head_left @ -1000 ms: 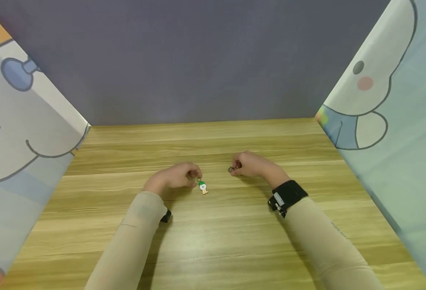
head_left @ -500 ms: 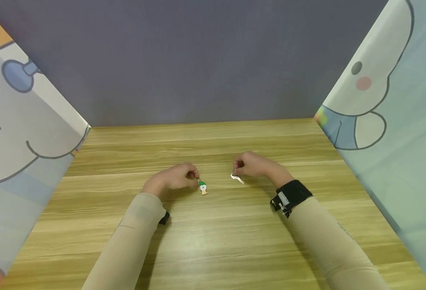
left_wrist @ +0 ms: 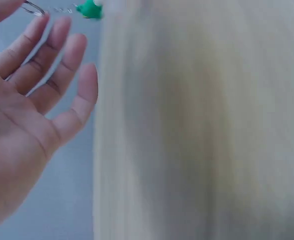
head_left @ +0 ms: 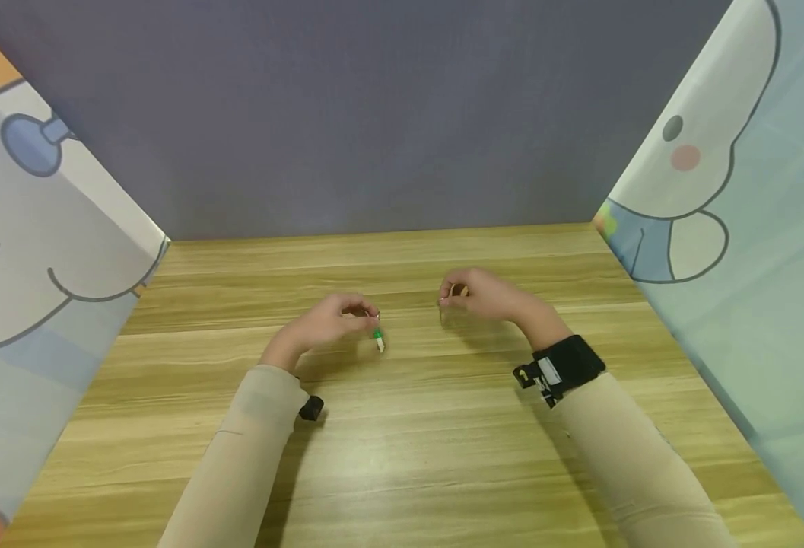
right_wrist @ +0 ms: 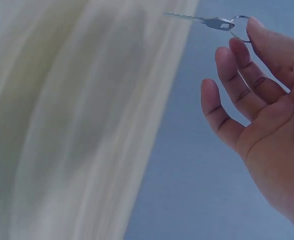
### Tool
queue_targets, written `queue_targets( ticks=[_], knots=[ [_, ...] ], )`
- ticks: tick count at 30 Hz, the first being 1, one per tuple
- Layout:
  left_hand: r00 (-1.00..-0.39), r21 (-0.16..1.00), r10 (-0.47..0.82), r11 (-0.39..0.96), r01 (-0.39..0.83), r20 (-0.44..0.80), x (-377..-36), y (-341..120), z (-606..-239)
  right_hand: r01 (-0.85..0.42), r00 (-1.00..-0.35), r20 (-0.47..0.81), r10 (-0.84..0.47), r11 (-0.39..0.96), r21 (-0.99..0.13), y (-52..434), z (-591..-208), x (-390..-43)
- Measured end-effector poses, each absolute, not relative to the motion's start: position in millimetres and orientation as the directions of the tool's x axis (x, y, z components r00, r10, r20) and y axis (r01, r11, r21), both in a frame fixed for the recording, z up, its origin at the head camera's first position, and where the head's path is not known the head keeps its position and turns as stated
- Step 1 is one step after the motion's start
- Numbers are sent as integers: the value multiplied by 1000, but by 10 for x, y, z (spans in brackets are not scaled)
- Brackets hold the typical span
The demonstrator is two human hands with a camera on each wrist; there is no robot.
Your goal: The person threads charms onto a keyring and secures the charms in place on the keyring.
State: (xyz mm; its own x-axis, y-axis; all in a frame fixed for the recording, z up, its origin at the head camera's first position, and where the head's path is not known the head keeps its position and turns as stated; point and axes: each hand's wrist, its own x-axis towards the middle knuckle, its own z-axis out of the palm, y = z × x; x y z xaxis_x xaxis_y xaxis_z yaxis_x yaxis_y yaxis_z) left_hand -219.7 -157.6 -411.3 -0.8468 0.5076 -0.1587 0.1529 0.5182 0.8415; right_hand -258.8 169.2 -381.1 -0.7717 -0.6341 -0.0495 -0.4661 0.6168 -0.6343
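Head view: both pieces are lifted off the surface (head_left: 402, 426) — left hand (head_left: 319, 326) pinches the green charm's ring (head_left: 377, 337), right hand (head_left: 487, 295) at 3 o'clock pinches the key (right_wrist: 202, 20) ring; joining them looks undone.

A wooden table (head_left: 402, 457) stands between cartoon-printed side panels (head_left: 39, 221) and a grey back wall (head_left: 374, 114).

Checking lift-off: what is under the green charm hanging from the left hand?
Under the green charm, held up by the left hand, only bare wooden table shows. Nothing covers that spot.
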Motion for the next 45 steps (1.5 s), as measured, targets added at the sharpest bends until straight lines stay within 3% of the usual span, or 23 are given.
queue_targets(
  ticks=[12, 20, 23, 27, 32, 35, 45],
  knots=[
    [-921, 984, 386, 142, 112, 50, -2143, -1327, -3674, -358, -876, 91, -473, 514, -780, 1618, -3489, -2398],
    [-972, 964, 205, -258, 62, 117, -1990, -1077, -3517, -320, -901, 240, -361, 179, -930, 1534, -3449, -2076],
    [-985, 937, 130, -344, 61, 112, -1891, -1054, -3484, -312, -904, 266, -336, 88, -946, 1497, -3453, -1970],
    [-994, 958, 52, -277, 80, 98, -1750, -1023, -3472, -311, -902, 279, -329, 48, -949, 1475, -3464, -1875],
    [-995, 993, -5, 59, 102, 103, -1586, -957, -3458, -344, -876, 279, -394, 103, -933, 1441, -3473, -1808],
    [-991, 974, 12, 183, 130, 130, -1512, -912, -3432, -365, -853, 263, -451, 155, -918, 1400, -3474, -1775],
    [-983, 972, 79, 156, 177, 167, -1415, -874, -3427, -324, -868, 213, -449, 188, -927, 1357, -3494, -1693]
  ],
)
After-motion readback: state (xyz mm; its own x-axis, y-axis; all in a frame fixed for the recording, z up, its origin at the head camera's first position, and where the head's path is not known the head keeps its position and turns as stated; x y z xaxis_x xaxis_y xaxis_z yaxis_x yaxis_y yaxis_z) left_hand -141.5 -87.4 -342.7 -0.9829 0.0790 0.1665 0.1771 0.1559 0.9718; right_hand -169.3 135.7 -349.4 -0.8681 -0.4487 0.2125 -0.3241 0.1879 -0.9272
